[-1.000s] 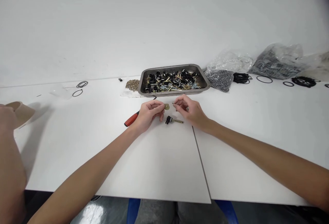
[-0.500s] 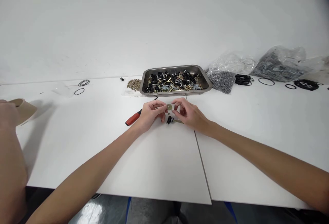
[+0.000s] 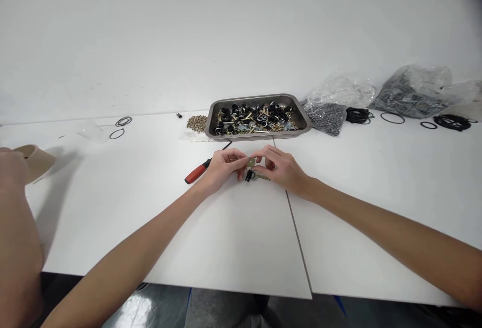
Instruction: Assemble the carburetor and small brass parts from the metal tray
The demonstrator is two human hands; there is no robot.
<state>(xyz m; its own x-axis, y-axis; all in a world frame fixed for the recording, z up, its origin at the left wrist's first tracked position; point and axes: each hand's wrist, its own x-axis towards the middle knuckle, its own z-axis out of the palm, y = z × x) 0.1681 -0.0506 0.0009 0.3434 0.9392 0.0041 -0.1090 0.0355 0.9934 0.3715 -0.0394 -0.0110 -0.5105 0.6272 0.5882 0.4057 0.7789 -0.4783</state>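
On the near side of the metal tray (image 3: 258, 137), my left hand (image 3: 225, 168) pinches a small brass-coloured plate (image 3: 251, 162). My right hand (image 3: 285, 170) curls at its edge; whether gripping, I cannot tell. Holding only the rim should keep its face clear.

I count one metal tray (image 3: 213, 129) at twelve o'clock, one red-handled tool (image 3: 196, 173) at eleven, one gold-coloured plate (image 3: 251, 162) in my left hand (image 3: 225, 171), and, around one o'clock, two filled plastic bags (image 3: 327, 117), two black coils (image 3: 452, 122), two loose black rings (image 3: 428, 128).
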